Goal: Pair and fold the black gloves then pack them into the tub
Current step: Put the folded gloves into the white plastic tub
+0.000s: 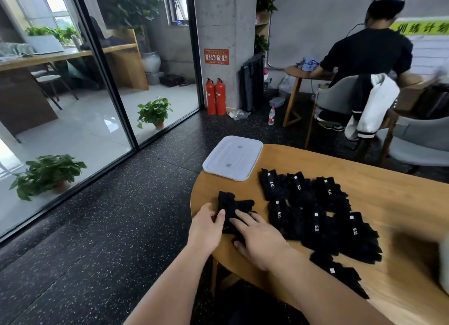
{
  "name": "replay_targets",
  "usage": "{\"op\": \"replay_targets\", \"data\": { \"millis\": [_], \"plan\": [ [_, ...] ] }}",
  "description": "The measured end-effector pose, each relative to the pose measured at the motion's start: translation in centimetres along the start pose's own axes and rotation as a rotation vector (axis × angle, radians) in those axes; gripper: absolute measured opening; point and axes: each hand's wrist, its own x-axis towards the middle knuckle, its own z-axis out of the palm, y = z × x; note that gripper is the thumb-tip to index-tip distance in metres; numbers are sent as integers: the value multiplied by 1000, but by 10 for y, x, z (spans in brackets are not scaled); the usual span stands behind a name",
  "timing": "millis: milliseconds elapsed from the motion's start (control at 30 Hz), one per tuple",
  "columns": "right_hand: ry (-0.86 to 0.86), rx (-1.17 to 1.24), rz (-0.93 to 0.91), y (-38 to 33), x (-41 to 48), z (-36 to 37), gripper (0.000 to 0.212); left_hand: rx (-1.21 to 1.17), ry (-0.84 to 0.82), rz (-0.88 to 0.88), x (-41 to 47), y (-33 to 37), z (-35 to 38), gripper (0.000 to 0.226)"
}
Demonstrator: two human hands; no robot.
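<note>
**A:** Where is the glove being worked?

**B:** A black glove pair (pixel 233 204) lies at the counter's (pixel 364 169) 9 o'clock edge, close to the rim. The left hand (pixel 206 225) has a pinching grip on its near side, thumb on top. The right hand (pixel 260 239) lies flat, fingers straight, pressing down and clasping nothing.

**A:** What might go wrong?

**B:** A tug could drag the pair off the rim. Lifting the flat hand may let the fold spring apart. The right forearm could brush the folded gloves (pixel 315 210) rowed toward 3 o'clock. A white lid (pixel 233 157) sits at 11 o'clock. A blurred pale shape (pixel 444 268) at far 3 o'clock may be the tub; I cannot tell.
</note>
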Motion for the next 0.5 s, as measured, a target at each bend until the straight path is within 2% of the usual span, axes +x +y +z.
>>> {"op": "replay_targets", "data": {
  "millis": [167,300,400,500],
  "plan": [
    [-5,45,25,-3,-36,1,65,11,-91,-113,-16,13,6,68],
    [-14,91,37,-5,-62,4,64,-35,-143,-146,-26,11,9,56],
    [-18,106,38,-5,-77,6,62,-44,-180,-127,-38,15,11,33],
    [-22,152,48,-2,-84,2,58,-42,-183,-103,-52,21,10,23]
  ]
}}
